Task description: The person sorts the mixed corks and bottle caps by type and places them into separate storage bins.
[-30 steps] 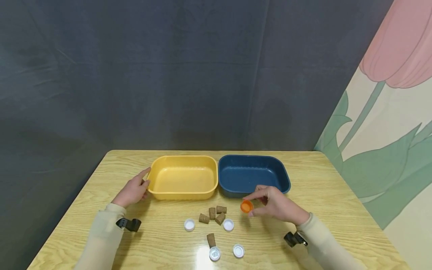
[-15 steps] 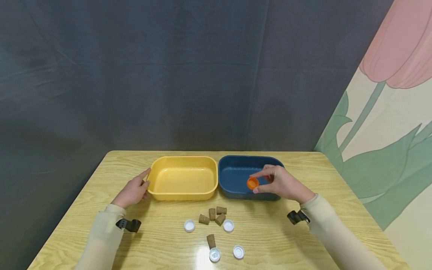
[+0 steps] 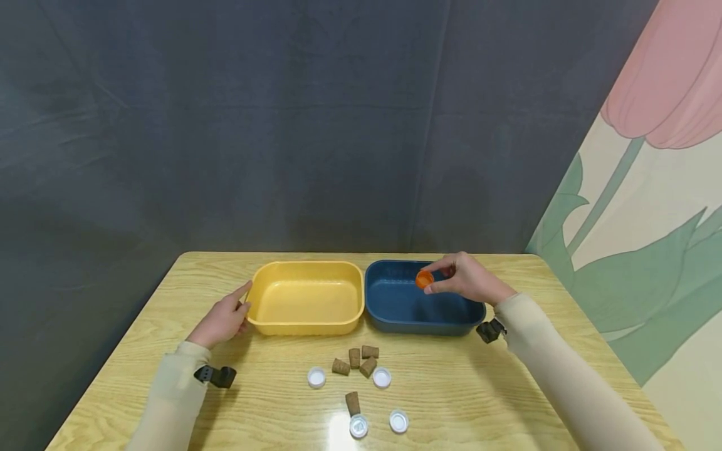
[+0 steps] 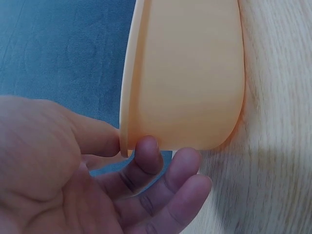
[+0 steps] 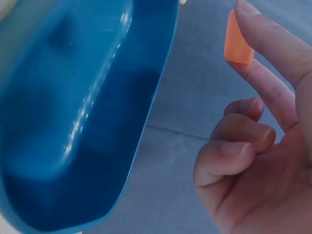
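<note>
My right hand [image 3: 470, 279] pinches an orange bottle cap [image 3: 425, 279] between thumb and index finger, above the back part of the blue bin [image 3: 389, 326]. In the right wrist view the cap [image 5: 239, 41] is seen side-on, with the other fingers curled back. My left hand [image 3: 222, 318] is at the left end of the yellow bin [image 3: 304, 327]. The left wrist view shows that hand [image 4: 97, 180] holding the bin's rim [image 4: 127, 97] between its digits. Both bins stand upright, side by side.
Several brown corks [image 3: 354, 357] lie in front of the bins, one cork [image 3: 352, 403] nearer me. White bottle caps [image 3: 381, 377] lie around them, including a cap [image 3: 316, 377] at left and a cap [image 3: 398, 421] near the front. A dark curtain [image 3: 310, 125] hangs behind the table.
My right hand has carried the orange cap from in front of the blue bin up and back over it. My left hand stays at the yellow bin's rim.
</note>
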Demonstrator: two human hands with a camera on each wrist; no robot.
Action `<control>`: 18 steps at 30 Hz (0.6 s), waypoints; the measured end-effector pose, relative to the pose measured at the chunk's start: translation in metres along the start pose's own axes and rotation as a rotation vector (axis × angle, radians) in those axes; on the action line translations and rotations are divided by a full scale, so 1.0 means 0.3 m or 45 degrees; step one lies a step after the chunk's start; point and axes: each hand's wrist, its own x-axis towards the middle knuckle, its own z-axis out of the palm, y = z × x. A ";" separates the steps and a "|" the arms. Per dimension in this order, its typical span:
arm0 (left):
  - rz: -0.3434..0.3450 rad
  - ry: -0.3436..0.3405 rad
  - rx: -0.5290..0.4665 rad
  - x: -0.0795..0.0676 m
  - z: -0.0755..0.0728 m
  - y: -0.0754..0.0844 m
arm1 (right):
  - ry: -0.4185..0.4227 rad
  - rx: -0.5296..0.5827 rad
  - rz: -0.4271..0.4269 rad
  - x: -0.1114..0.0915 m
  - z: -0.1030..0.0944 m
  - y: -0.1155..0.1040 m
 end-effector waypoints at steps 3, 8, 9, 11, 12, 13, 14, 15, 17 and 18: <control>0.000 -0.002 -0.003 -0.002 0.001 -0.001 | -0.031 0.011 0.025 0.029 -0.002 0.018; 0.001 0.002 0.004 -0.006 0.001 0.004 | -0.096 0.036 0.070 0.070 0.001 0.045; 0.007 0.004 0.005 -0.006 -0.001 0.005 | -0.108 0.036 0.080 0.077 0.002 0.050; 0.007 0.007 0.006 -0.005 -0.001 0.006 | -0.129 0.027 0.099 0.090 0.005 0.059; 0.007 0.007 0.008 -0.005 -0.002 0.007 | -0.140 0.022 0.098 0.095 0.007 0.063; 0.009 0.008 0.007 -0.006 -0.002 0.008 | -0.148 0.018 0.098 0.101 0.009 0.067; 0.010 0.008 0.004 -0.005 -0.002 0.009 | -0.154 0.014 0.102 0.106 0.011 0.071; 0.005 0.009 -0.001 -0.005 -0.002 0.010 | -0.158 0.011 0.104 0.110 0.012 0.074; 0.011 0.008 -0.006 -0.006 -0.002 0.012 | -0.167 0.009 0.107 0.118 0.016 0.079; 0.016 0.008 -0.008 -0.006 -0.002 0.012 | -0.172 0.007 0.106 0.122 0.018 0.083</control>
